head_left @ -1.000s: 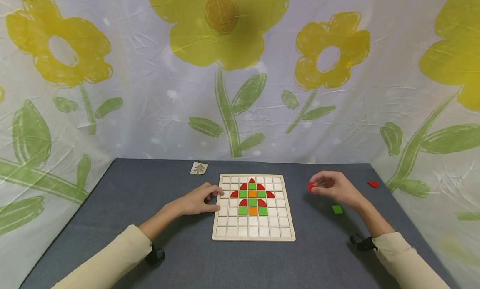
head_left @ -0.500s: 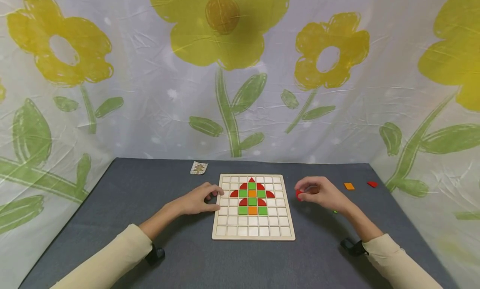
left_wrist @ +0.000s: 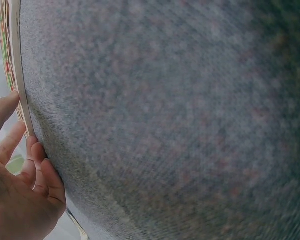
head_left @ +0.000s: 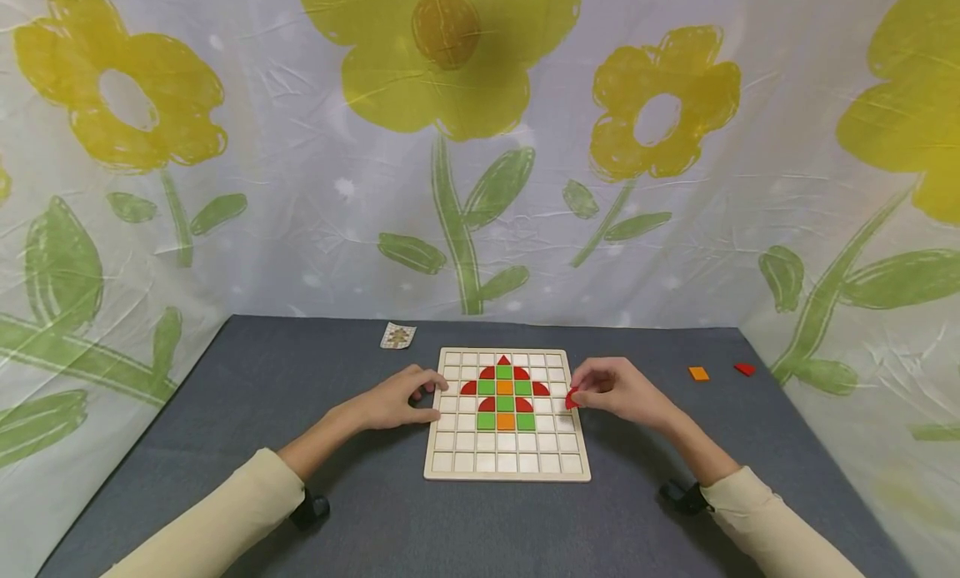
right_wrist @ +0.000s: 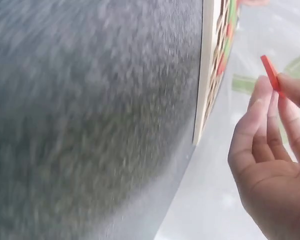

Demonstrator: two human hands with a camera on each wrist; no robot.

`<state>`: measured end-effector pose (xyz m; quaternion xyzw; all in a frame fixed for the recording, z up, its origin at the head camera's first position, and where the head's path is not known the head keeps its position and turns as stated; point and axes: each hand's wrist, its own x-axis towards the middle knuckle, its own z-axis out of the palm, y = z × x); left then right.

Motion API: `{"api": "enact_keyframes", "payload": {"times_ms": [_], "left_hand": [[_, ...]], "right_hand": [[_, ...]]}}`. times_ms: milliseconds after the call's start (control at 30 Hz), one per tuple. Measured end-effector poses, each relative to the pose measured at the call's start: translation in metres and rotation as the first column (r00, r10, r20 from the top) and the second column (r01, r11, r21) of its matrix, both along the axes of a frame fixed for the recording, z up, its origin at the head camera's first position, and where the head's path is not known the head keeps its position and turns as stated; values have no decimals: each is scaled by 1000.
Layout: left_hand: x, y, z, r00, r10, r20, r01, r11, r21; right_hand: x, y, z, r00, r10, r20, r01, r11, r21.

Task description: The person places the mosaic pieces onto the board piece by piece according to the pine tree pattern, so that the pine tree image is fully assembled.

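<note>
A square light-wood grid board (head_left: 486, 463) lies mid-table in the head view. On it, green, orange and red tiles form a symmetrical figure topped by a small red triangle (head_left: 504, 361). My left hand (head_left: 397, 397) rests at the board's left edge, with thumb and fingertips touching the rim and nothing held. Between thumb and fingers, my right hand (head_left: 618, 391) pinches a flat red tile (head_left: 572, 398) just over the board's right edge. The right wrist view shows this red tile (right_wrist: 271, 73) raised and tilted, its thin side visible.
To the right on the dark tabletop (head_left: 360, 520) lie an orange square tile (head_left: 699, 373) and another red tile (head_left: 746, 368). A small patterned card (head_left: 397, 336) sits behind the board, to the left. A flower-printed cloth (head_left: 315, 228) hangs behind the table.
My right hand has moved left with the red tile, from beside the board to over its right edge. The orange tile has come into view; the green one is now hidden. My left hand stays put.
</note>
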<state>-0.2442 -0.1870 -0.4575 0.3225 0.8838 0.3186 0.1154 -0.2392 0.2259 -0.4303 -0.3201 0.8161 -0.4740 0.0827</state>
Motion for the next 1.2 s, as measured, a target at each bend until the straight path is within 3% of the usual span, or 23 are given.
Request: {"api": "enact_keyframes", "payload": {"times_ms": [300,633,1200], "left_hand": [[2,2,3,1000,6,7,-6,1000,4],[2,2,3,1000,2,2,-2,1000,8],[1,1,1,1000,8,-10,-8,1000,-4]], "right_hand": [[-1,-23,-6,999,38,28,-38,999,-17],[-2,-50,-10,988,156,-2,-156,987,-42],[-12,-89,-9,971,223,83,-220,974,-52]]}}
